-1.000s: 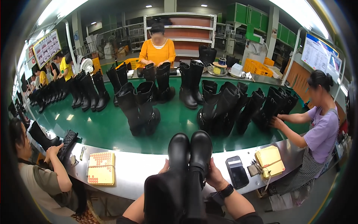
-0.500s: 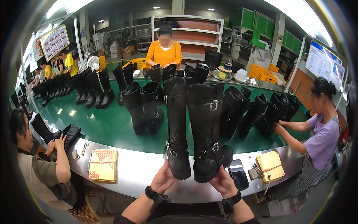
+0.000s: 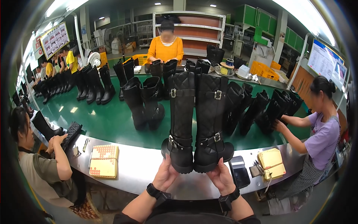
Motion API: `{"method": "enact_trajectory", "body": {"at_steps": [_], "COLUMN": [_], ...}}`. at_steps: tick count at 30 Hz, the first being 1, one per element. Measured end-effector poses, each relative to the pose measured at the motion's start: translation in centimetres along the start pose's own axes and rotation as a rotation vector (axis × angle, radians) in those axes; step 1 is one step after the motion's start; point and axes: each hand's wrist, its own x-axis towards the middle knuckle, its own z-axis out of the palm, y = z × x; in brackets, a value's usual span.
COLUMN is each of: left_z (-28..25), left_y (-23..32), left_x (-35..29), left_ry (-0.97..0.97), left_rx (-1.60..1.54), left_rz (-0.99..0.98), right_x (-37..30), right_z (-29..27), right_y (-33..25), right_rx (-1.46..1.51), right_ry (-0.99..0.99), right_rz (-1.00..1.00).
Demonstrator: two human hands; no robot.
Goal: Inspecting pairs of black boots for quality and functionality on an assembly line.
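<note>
Two tall black boots stand upright side by side before me, with quilted shafts and silver buckles at the top and ankle. My left hand (image 3: 166, 176) is closed on the foot of the left boot (image 3: 182, 119), its thumb up along the side. Likewise my right hand (image 3: 221, 177) grips the lower end of the right boot (image 3: 209, 117). The heels are close together and the toes point outward. Fingers beneath the soles are partly hidden. Each wrist wears a black strap with a small device.
More black boots (image 3: 143, 104) stand on the green tabletop (image 3: 100, 119). A metal edge (image 3: 138, 168) holds a phone (image 3: 239, 171) and yellow card stacks (image 3: 104, 160) (image 3: 271, 164). Co-workers handle boots at left (image 3: 41, 160) and right (image 3: 320, 127); another person (image 3: 165, 48) sits opposite.
The pair has risen slightly, and its shafts have come closer together. The left boot has turned, showing its upper buckle more fully. Both hands still hold the boots.
</note>
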Motion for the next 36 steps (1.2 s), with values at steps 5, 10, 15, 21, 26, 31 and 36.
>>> {"method": "enact_trajectory", "body": {"at_steps": [5, 10, 15, 21, 26, 31, 36], "left_z": [0.0, 0.1, -0.4, -0.7, -0.4, -0.2, 0.7], "left_y": [-0.1, -0.1, -0.2, -0.6, -0.4, -0.4, -0.2], "left_x": [0.0, 0.0, 0.2, 0.2, 0.2, 0.2, 0.0], "left_ry": [0.078, 0.04, 0.063, 0.075, 0.034, 0.042, 0.083], "left_rx": [0.006, 0.005, -0.015, -0.037, -0.045, -0.035, 0.031], "left_rz": [-0.016, 0.006, 0.004, 0.015, 0.077, 0.134, 0.241], "right_x": [0.0, -0.2, -0.1, 0.0, 0.2, 0.3, -0.1], "right_z": [-0.1, -0.1, -0.3, -0.6, -0.5, -0.3, -0.1], "right_y": [0.0, 0.0, 0.0, 0.1, 0.2, 0.3, 0.7], "right_rx": [-0.027, 0.016, 0.007, -0.034, -0.069, -0.011, -0.093], "right_ry": [-0.06, -0.034, -0.055, -0.072, -0.045, -0.026, -0.008], "right_rz": [-0.004, -0.016, -0.024, -0.042, -0.061, -0.105, -0.173]}}
